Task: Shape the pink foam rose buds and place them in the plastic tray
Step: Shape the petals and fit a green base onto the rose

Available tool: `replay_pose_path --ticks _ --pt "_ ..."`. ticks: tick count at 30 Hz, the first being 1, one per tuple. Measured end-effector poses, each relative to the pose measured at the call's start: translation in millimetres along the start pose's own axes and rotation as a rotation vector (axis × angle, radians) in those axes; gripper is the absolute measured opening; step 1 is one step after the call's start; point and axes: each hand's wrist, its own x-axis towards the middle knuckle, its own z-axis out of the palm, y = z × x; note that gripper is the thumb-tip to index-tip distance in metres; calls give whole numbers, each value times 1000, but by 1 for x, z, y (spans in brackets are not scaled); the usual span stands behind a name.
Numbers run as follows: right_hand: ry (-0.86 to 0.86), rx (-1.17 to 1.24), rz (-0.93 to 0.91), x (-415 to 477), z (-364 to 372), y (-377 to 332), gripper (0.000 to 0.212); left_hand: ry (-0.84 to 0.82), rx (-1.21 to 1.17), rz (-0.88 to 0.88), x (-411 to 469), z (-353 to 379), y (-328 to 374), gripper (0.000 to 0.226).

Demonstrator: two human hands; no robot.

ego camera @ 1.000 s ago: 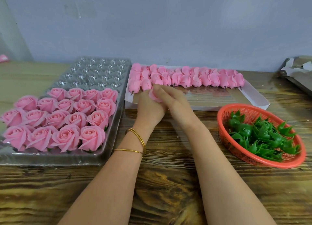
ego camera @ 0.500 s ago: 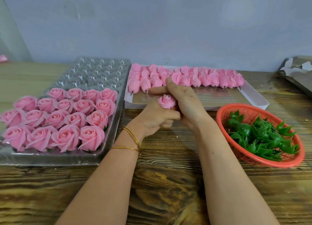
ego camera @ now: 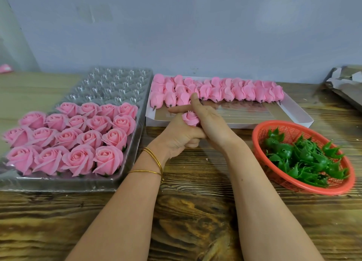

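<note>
A pink foam rose bud (ego camera: 190, 118) sits upright between my two hands, above the table in front of the white box. My left hand (ego camera: 179, 136) grips it from below, index finger stretched out. My right hand (ego camera: 210, 123) presses flat against the bud's right side, fingers pointing up. The clear plastic tray (ego camera: 109, 84) lies at the left; its near half holds several shaped pink roses (ego camera: 78, 135), and its far cells show no roses. Unshaped buds (ego camera: 217, 90) lie in a row along the far side of the white box (ego camera: 293, 112).
An orange-red mesh basket (ego camera: 305, 186) with several green plastic calyxes (ego camera: 305, 159) stands at the right. Crumpled grey packaging (ego camera: 346, 82) lies at the far right. A grey wall runs behind the wooden table (ego camera: 192, 211).
The hands pulled a bud back from the box and turned it upright between them. Since half a second ago they have barely moved, the right palm staying against the bud.
</note>
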Motion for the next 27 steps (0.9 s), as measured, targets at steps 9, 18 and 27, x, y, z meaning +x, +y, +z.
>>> replay_pose_path --ticks 9,18,27 --pt "37 209 81 1 3 0 51 58 -7 64 1 2 -1 28" --pt "94 397 151 -2 6 -2 42 63 -18 111 3 1 -3 28" --pt "171 345 92 -1 5 -1 32 69 -21 111 6 0 -6 35"
